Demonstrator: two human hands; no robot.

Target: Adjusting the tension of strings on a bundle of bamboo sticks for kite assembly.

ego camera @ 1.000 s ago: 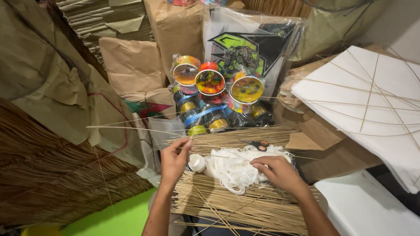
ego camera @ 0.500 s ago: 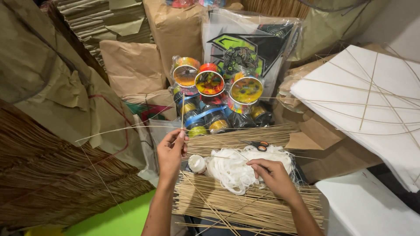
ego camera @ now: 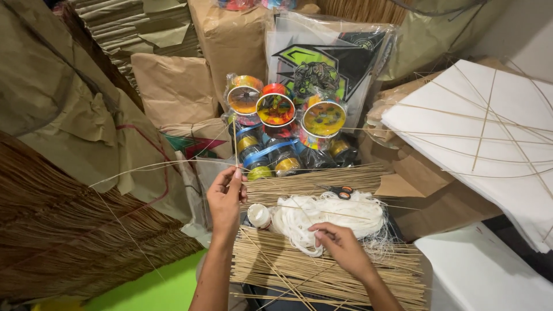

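Thin pale bamboo stick point(ego camera: 173, 164), pinched in the left hand point(ego camera: 226, 198), now raised higher than a second ago. Right hand point(ego camera: 340, 246), fingers curled, rests on tangled white string point(ego camera: 328, 214) over bundled sticks point(ego camera: 322, 270). Beyond: plastic-wrapped colourful thread spools point(ego camera: 276, 109).

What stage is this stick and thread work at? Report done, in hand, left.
Done: white sheets at right already carry thin stick frames. In hand: left hand pinches one thin stick; right hand rests at the white thread pile. Left: the stick bundles lie unused.
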